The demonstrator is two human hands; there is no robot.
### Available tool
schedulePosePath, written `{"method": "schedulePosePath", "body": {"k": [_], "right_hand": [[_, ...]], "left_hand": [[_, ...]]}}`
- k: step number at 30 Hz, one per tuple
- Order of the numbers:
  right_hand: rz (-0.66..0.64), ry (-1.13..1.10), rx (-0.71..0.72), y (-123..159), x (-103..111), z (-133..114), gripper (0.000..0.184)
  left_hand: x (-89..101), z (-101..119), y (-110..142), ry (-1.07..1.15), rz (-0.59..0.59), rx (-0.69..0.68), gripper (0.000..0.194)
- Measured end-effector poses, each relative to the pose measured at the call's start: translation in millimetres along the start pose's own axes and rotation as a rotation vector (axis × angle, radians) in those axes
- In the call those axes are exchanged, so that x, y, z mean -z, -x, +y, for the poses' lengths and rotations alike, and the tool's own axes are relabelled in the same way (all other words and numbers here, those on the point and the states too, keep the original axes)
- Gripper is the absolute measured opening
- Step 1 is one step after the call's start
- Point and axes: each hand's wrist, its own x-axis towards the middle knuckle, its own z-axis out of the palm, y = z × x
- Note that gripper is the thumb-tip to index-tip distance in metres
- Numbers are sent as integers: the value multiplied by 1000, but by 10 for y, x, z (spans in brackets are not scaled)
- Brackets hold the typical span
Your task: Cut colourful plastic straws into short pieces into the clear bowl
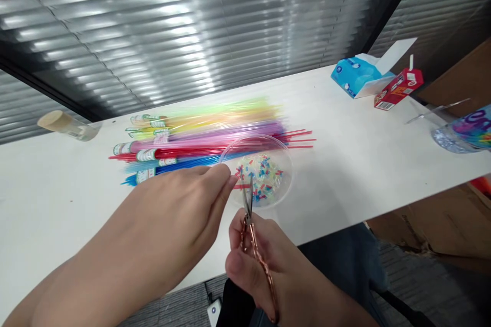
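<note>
My left hand (pixel 195 199) is closed in a pinch on a thin red plastic straw (pixel 241 186), whose end sticks out over the bowl. In my right hand (pixel 264 255) are small copper-handled scissors (pixel 248 217), their blades parted and pointing away from me, with the straw's end at the blades. Under both sits a clear round plastic bowl (pixel 289 184) holding many tiny cut pieces (pixel 264 173) in red, blue and pale yellow. Behind the bowl lie bundles of long thin straws (pixel 215 125) in green, yellow, purple, red and blue, each with a paper band.
On the white table (pixel 345 148), a glass jar with a cork-coloured lid (pixel 67 123) lies at the left. A blue tissue box (pixel 356 77), a red drink carton (pixel 399 89) and a colourful cup (pixel 468 130) are on the right. Window blinds (pixel 192 25) rise behind.
</note>
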Motion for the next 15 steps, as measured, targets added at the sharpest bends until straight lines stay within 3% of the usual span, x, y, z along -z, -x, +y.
{"method": "schedulePosePath", "body": {"k": [7, 15], "right_hand": [[7, 13, 52, -71, -4, 56, 54], [4, -58, 35, -74, -45, 80, 57]], "left_hand": [[-60, 84, -48, -87, -103, -63, 29], [-103, 71, -41, -87, -73, -75, 31]]}}
